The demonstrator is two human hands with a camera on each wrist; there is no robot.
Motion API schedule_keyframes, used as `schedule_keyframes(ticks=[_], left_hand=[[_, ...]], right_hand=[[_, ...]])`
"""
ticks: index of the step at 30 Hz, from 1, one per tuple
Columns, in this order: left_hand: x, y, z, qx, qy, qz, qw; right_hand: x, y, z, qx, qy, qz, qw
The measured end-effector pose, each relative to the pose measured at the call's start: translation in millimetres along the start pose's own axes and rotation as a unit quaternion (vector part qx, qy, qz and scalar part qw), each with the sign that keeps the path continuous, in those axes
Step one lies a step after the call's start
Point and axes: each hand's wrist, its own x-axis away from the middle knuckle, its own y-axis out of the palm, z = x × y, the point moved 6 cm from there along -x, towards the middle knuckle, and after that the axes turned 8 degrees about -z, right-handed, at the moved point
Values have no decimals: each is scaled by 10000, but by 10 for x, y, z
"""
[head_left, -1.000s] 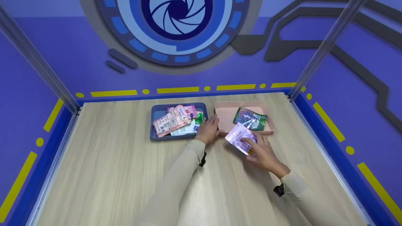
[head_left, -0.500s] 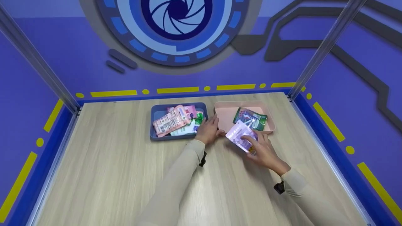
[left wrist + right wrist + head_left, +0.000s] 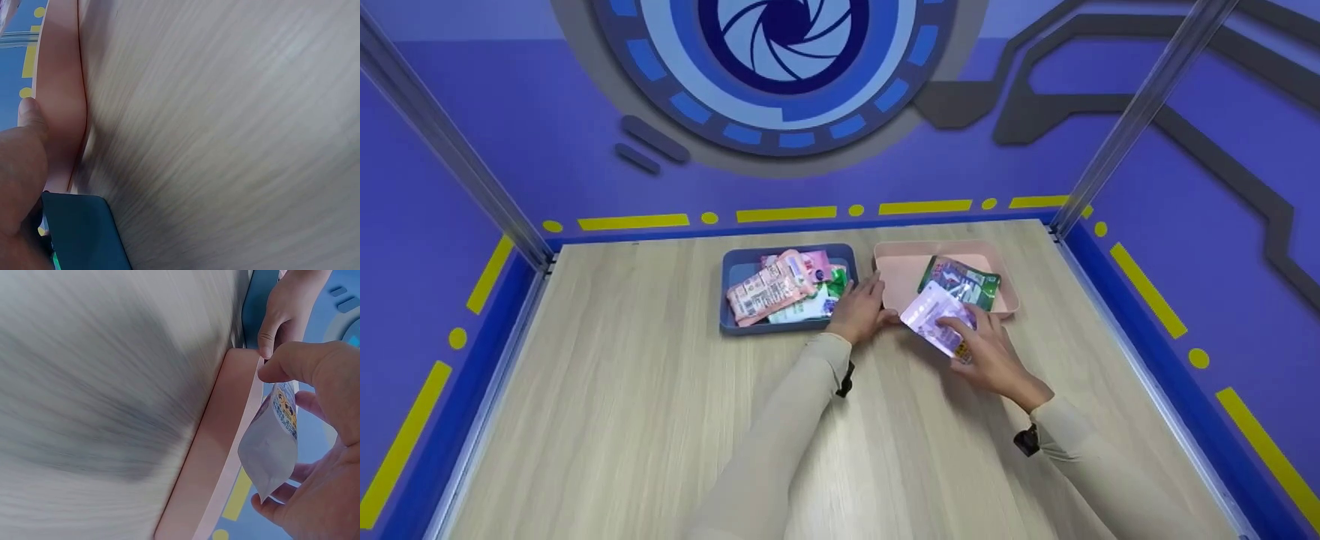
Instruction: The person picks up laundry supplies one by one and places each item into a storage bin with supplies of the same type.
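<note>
In the head view my right hand (image 3: pixel 990 352) grips a light purple snack pouch (image 3: pixel 931 319) by its lower right side, above the front wall of the pink tray (image 3: pixel 896 274). From the right wrist view, the pouch's pale bottom (image 3: pixel 269 453) shows between thumb and fingers. A green pouch (image 3: pixel 971 285) lies in the pink tray. My left hand (image 3: pixel 856 311) rests between the two trays, over the right edge of the blue tray (image 3: pixel 723 300); its thumb (image 3: pixel 34 115) is at the pink tray's front corner.
Several packets lie piled in the blue tray, among them a pink printed packet (image 3: pixel 769 289) on top and a white and green packet (image 3: pixel 810 307). Both trays stand near the back of the wooden table (image 3: pixel 645 405). Blue-purple panels (image 3: pixel 472 180) wall in the back and sides.
My right hand has moved the purple pouch slightly up and away, farther over the pink tray's edge and the green pouch. My left hand has stayed in place.
</note>
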Motion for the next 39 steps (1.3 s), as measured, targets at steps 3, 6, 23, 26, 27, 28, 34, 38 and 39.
schedule_keyframes(ticks=[3, 6, 23, 26, 27, 28, 34, 38, 39], left_hand=[[2, -2, 3, -31, -12, -25, 10000], [7, -8, 8, -47, -21, 0, 10000], [13, -13, -5, -84, 14, 146, 9999], [31, -37, 7, -67, 107, 287, 9995], [39, -48, 12, -61, 132, 328, 9994], [44, -52, 14, -55, 144, 333, 9993], [39, -42, 15, -39, 130, 254, 9996], [32, -25, 11, -29, 93, 181, 9998], [31, -24, 12, -22, 90, 188, 9998]], right_hand=[[-15, -4, 17, -57, 168, -116, 9998], [-34, -13, 28, -94, 290, -184, 9994], [-186, -92, 80, -16, 174, -10, 9998], [-219, -113, 96, -19, 167, 49, 9998], [-228, -120, 101, -13, 161, 65, 9998], [-237, -124, 109, -25, 185, 50, 9998], [-282, -156, 142, -33, 226, 11, 9997], [-303, -171, 161, -22, 173, 26, 9998], [-307, -176, 165, -41, 159, 28, 9999]])
